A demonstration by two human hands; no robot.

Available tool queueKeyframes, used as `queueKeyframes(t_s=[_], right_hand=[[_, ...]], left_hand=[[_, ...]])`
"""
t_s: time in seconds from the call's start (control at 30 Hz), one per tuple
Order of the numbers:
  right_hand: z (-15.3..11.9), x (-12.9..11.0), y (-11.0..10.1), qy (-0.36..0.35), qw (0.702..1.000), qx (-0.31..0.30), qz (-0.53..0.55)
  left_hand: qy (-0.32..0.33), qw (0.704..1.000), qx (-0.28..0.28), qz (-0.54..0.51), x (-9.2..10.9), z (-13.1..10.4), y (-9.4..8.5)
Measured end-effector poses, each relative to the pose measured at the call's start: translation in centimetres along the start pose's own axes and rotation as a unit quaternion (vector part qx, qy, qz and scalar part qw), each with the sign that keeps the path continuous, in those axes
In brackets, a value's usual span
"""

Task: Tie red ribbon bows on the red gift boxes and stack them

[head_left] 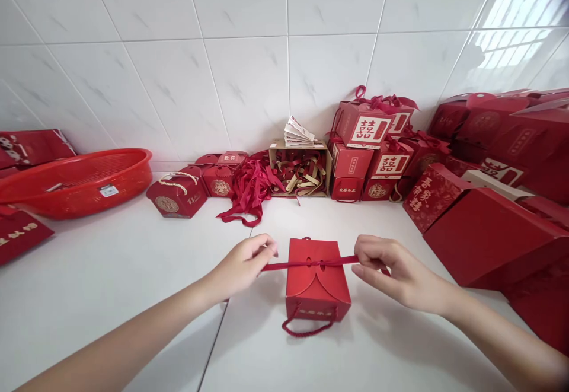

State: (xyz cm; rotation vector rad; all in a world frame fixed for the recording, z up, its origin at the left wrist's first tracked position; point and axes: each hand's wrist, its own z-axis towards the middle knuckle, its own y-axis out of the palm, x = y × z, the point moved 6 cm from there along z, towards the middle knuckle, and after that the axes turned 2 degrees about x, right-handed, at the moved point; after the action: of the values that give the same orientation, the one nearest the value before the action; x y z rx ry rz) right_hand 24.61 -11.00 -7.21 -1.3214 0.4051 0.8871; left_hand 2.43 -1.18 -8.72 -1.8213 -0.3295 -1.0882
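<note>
A small red gift box (pixel 311 285) stands on the white surface in front of me, with a twisted red cord handle (pixel 306 332) hanging at its near side. Across its top runs a red ribbon (pixel 331 261), crossed or knotted over the holes in the middle of the lid. My left hand (pixel 249 261) pinches one end of the ribbon to the left of the box. On the other side, my right hand (pixel 395 267) is closed on the opposite end, with a bit of ribbon showing below its fingers. Between both hands the ribbon is stretched nearly straight.
Behind the box lie a heap of red ribbons (pixel 254 181) and a cardboard box (pixel 329 169) of straps. Stacked red gift boxes (pixel 353 163) stand at back right, large red boxes (pixel 493 232) at right. A red plastic basket (pixel 133 172) is at left. A tiled wall (pixel 244 83) rises behind.
</note>
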Motion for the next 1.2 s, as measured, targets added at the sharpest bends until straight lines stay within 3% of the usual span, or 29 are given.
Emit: queueKeyframes(t_s=[0.03,0.1,0.17,0.23,0.3,0.33,0.4,0.53,0.7,0.8,0.9,1.0,1.1,1.2], right_hand=[[-0.2,0.0,0.0,-0.019,0.999,-0.002,-0.034],[-0.3,0.1,-0.2,-0.051,0.991,0.049,-0.114],[-0.3,-0.2,-0.8,-0.099,0.960,0.169,-0.197],[-0.5,-1.2,-1.2,-0.166,0.908,0.297,-0.244],[-0.5,-2.2,-1.5,-0.213,0.874,0.369,-0.231],[-0.3,-2.6,-1.6,-0.218,0.875,0.381,-0.204],[0.5,-3.0,-1.9,-0.185,0.904,0.365,-0.120],[2.2,-2.5,-0.8,-0.035,0.968,0.243,0.050],[3.1,-1.8,1.7,0.050,0.978,0.131,0.156],[3.6,-1.4,2.5,0.076,0.981,0.105,0.145],[3.8,-1.3,2.3,0.090,0.985,0.104,0.102],[3.8,-1.8,2.2,0.069,0.992,0.088,0.063],[3.7,-2.4,2.2,0.030,0.996,0.076,0.028],[3.6,-2.8,2.3,0.004,0.997,0.072,0.023]], left_hand=[[-0.025,1.000,-0.012,0.001,-0.5,0.3,-0.4],[-0.075,0.993,-0.096,0.000,-1.4,0.7,-0.3],[-0.094,0.971,-0.219,-0.017,-1.5,0.7,0.5],[-0.069,0.951,-0.298,-0.052,-0.6,0.5,1.1],[-0.023,0.947,-0.301,-0.110,1.0,0.5,1.3],[-0.002,0.950,-0.278,-0.141,1.9,0.6,1.4],[0.023,0.960,-0.200,-0.193,3.4,0.7,1.3],[0.083,0.975,-0.057,-0.200,5.6,0.3,1.6],[0.180,0.980,0.046,-0.065,6.5,-0.5,2.8],[0.261,0.961,0.088,0.023,6.5,-0.8,3.6],[0.333,0.936,0.096,0.056,6.4,-0.7,4.0],[0.370,0.926,0.039,0.063,6.6,-0.4,3.9],[0.349,0.933,-0.031,0.082,7.0,0.1,3.6],[0.322,0.942,-0.060,0.071,7.3,0.2,3.1]])
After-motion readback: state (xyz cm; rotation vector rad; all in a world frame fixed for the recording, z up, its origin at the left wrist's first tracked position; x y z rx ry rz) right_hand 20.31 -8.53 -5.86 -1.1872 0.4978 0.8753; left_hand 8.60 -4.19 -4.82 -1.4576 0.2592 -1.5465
